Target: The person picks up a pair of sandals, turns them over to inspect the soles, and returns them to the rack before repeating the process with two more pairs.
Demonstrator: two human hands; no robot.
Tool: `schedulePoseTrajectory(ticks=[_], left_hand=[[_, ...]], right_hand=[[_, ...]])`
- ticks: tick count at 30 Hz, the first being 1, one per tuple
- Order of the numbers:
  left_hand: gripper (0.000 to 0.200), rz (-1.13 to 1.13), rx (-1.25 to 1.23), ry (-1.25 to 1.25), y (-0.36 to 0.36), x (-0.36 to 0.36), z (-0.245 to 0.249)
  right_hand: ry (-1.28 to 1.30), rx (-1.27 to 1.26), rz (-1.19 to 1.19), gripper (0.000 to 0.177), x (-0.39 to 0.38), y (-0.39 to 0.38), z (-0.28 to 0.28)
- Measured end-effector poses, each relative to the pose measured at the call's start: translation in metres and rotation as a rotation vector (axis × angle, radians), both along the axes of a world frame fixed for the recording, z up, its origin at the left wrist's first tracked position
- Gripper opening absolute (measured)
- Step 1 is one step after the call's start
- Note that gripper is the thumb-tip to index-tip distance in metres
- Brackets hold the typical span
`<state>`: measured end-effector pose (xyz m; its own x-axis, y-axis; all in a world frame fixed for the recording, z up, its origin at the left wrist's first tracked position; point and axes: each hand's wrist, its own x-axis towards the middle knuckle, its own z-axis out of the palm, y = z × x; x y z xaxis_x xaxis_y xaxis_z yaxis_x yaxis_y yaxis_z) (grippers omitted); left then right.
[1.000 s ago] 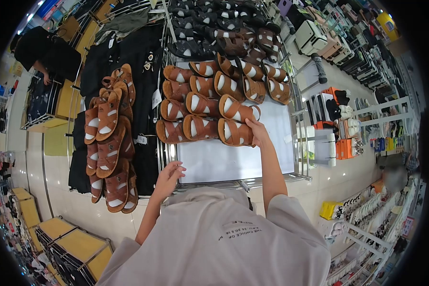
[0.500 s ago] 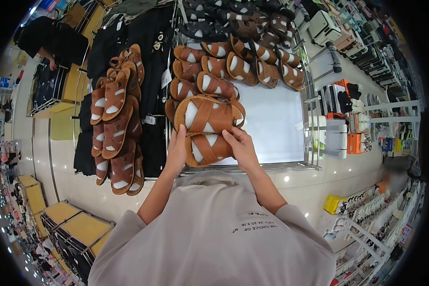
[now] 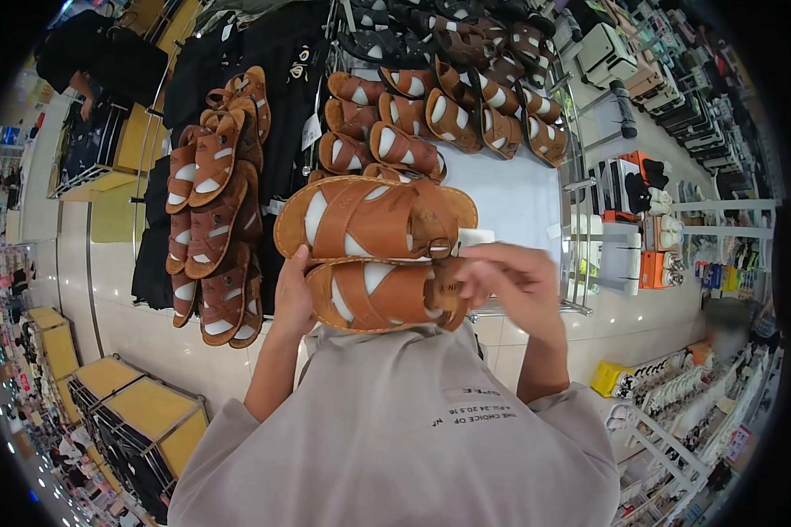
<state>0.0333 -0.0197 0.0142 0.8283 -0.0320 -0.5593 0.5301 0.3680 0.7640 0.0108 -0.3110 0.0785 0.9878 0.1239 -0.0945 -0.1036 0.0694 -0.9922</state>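
Observation:
A pair of tan leather sandals, an upper sandal (image 3: 360, 220) and a lower sandal (image 3: 391, 294), lies sole to sole edge in front of my chest, toes to the left. White stuffing shows under the crossed straps. My left hand (image 3: 293, 294) is closed on the toe end, thumb at the gap between the two; its other fingers are hidden underneath. At the heel end, my right hand (image 3: 518, 285) has its fingers bent together, slightly blurred. A white tag (image 3: 476, 236) shows beside these fingers; what they pinch I cannot make out.
Rows of brown sandals (image 3: 404, 147) and black sandals (image 3: 373, 44) fill the white display table (image 3: 518, 206). More sandals (image 3: 215, 233) are stacked on dark clothing to the left. A person in black (image 3: 114, 61) stands at upper left. Shelves of bags (image 3: 611, 53) line the right.
The sandals have come closer and tilted, so their heel straps and insoles show more. My right hand has left the sandals' near side and moved right to the heel end. A white tag has appeared.

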Motion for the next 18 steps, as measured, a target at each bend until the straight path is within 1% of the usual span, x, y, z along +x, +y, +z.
schedulePoseTrajectory(ticks=[2, 3, 6, 7, 10, 11, 14, 17, 18], left_hand=[[0.047, -0.021, -0.028, 0.004, 0.002, -0.003, 0.012], [0.048, -0.025, -0.053, 0.018, 0.005, -0.004, 0.013], [0.047, -0.066, -0.102, 0.024, 0.011, -0.008, 0.018], [0.047, -0.132, -0.176, -0.002, 0.018, -0.009, 0.013], [0.047, -0.209, -0.15, -0.043, 0.021, -0.013, 0.012], [0.048, -0.202, -0.126, -0.069, 0.021, -0.014, 0.014], [0.049, -0.19, -0.075, -0.141, 0.018, -0.017, 0.022], [0.051, -0.21, -0.061, -0.187, 0.018, -0.02, 0.027], [0.05, -0.22, -0.052, -0.199, 0.017, -0.019, 0.028]], right_hand=[[-0.259, -0.082, -0.128, 0.02, 0.003, -0.023, 0.002], [-0.439, -0.291, -0.144, 0.024, 0.013, -0.028, 0.002], [-0.558, -0.5, 0.067, 0.029, 0.028, -0.024, -0.001], [-0.58, -0.559, 0.124, 0.038, 0.029, -0.019, -0.004], [-0.627, -0.573, 0.168, 0.047, 0.031, -0.001, -0.004], [-0.63, -0.595, 0.184, 0.052, 0.029, 0.0, -0.006], [-0.626, -0.543, 0.145, 0.05, 0.027, 0.005, -0.007], [-0.73, -0.513, 0.118, 0.05, 0.025, 0.009, -0.022], [-0.725, -0.514, 0.124, 0.05, 0.025, 0.009, -0.023]])
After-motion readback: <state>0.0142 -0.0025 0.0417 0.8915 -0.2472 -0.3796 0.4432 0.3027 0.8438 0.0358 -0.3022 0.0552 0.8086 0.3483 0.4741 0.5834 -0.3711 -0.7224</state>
